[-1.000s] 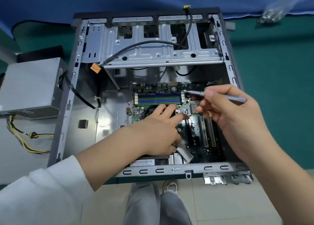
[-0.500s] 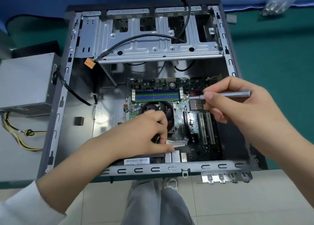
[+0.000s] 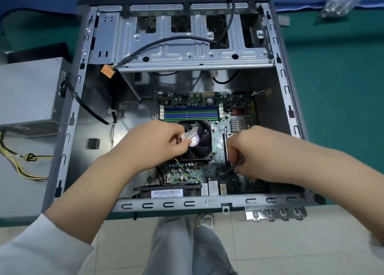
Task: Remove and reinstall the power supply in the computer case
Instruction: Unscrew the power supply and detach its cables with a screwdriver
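On the green table [image 3: 336, 108], the open case [image 3: 288, 100] holds the motherboard [image 3: 216, 100]; left grip [image 3: 153, 144] pinches a connector [image 3: 189, 134], right grip [image 3: 255, 152] a tool [image 3: 231, 167].

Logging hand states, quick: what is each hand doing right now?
Left hand: pinches a small pale tab over the fan.
Right hand: curled round a thin tool, mostly hidden.

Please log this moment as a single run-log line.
power supply: outside computer case | left hand: pinching small pale part over fan | right hand: gripping thin tool
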Demonstrator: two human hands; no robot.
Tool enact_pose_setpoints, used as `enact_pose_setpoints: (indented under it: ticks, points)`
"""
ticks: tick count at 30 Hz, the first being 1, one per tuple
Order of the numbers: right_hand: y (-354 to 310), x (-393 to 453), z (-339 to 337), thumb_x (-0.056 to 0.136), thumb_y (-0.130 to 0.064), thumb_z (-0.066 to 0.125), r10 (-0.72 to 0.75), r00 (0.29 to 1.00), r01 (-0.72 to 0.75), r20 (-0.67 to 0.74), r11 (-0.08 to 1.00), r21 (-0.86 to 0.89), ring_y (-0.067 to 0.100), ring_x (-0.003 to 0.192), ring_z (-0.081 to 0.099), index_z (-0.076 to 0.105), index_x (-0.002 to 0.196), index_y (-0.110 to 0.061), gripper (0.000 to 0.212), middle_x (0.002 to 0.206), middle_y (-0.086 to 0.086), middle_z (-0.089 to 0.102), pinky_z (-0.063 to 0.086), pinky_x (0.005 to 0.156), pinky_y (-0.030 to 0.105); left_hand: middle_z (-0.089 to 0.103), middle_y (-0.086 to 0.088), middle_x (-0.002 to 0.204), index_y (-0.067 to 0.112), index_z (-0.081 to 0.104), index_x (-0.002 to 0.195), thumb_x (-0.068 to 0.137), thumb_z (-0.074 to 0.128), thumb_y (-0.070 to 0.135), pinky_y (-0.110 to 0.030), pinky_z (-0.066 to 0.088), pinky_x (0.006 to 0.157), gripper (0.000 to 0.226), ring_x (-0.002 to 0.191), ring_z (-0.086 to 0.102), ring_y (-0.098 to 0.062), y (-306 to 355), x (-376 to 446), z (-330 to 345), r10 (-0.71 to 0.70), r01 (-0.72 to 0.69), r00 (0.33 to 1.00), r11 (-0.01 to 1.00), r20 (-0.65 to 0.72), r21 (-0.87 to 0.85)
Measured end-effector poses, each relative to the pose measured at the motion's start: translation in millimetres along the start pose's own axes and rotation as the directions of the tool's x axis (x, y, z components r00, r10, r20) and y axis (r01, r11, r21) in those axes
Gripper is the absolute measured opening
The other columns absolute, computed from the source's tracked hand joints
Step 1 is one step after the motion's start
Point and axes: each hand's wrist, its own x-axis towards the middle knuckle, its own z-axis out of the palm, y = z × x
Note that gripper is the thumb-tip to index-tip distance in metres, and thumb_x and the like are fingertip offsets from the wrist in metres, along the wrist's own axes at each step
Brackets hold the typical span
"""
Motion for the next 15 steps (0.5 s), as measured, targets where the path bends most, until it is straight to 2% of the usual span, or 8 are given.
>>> enact_pose_setpoints:
  ticks: [2, 4, 7, 10, 15]
  points:
    - [-0.8, 6.1, 8.7, 0.081, -0.007, 0.057, 0.019, 0.998, -0.012, 0.065, 0.993, -0.114, 0.024, 0.082, 0.063, 0.065, 0.09, -0.006, 0.013, 0.086, 0.01, 0.067, 0.044, 0.059, 0.028, 0.048, 0.008, 0.051, 0.024, 0.039, 0.059, 0.089, 0.05, 0.047, -0.025, 0.03, 0.047, 0.04, 0.047, 0.044, -0.005, -2.3, 3.4, -0.4, 0.007, -0.006, 1.0, 1.0, 0.015, -0.027]
    - [1.6, 8.4, 15.7, 0.082, -0.007, 0.056, 0.051, 0.99, -0.03, 0.131, 0.987, -0.156, 0.026, 0.083, 0.064, 0.065, 0.091, -0.004, 0.013, 0.089, 0.014, 0.067, 0.042, 0.057, 0.028, 0.045, 0.008, 0.049, 0.023, 0.039, 0.058, 0.089, 0.051, 0.046, -0.026, 0.03, 0.047, 0.041, 0.045, 0.041, -0.006, -5.9, 4.2, 0.3, 0.008, -0.005, 0.999, 0.997, 0.037, -0.08]
    - [5.3, 7.7, 24.0, 0.081, -0.008, 0.056, 0.06, 0.983, -0.033, 0.174, 0.987, -0.156, 0.026, 0.085, 0.064, 0.066, 0.089, -0.005, 0.013, 0.089, 0.013, 0.067, 0.049, 0.061, 0.032, 0.044, 0.01, 0.047, 0.021, 0.04, 0.058, 0.089, 0.051, 0.046, -0.028, 0.032, 0.049, 0.042, 0.043, 0.04, -0.006, -9.4, 5.7, 1.6, 0.008, 0.0, 0.998, 0.99, 0.056, -0.139]
    - [5.7, 7.3, 29.9, 0.08, -0.008, 0.057, 0.043, 0.988, -0.022, 0.147, 0.99, -0.138, 0.024, 0.084, 0.063, 0.064, 0.087, -0.008, 0.011, 0.087, 0.009, 0.065, 0.051, 0.067, 0.033, 0.046, 0.013, 0.047, 0.02, 0.039, 0.059, 0.089, 0.051, 0.046, -0.027, 0.033, 0.049, 0.042, 0.044, 0.044, -0.003, -10.4, 8.2, 2.2, 0.015, -0.007, 0.999, 0.988, 0.048, -0.152]
    - [6.5, 7.8, 32.8, 0.08, -0.008, 0.057, 0.032, 0.991, -0.015, 0.13, 0.991, -0.132, 0.022, 0.079, 0.06, 0.061, 0.084, -0.012, 0.007, 0.083, 0.005, 0.062, 0.053, 0.066, 0.033, 0.044, 0.01, 0.047, 0.02, 0.038, 0.058, 0.087, 0.05, 0.048, -0.033, 0.037, 0.05, 0.042, 0.044, 0.04, -0.007, -11.6, 8.6, 3.1, 0.012, -0.007, 0.999, 0.988, 0.031, -0.152]
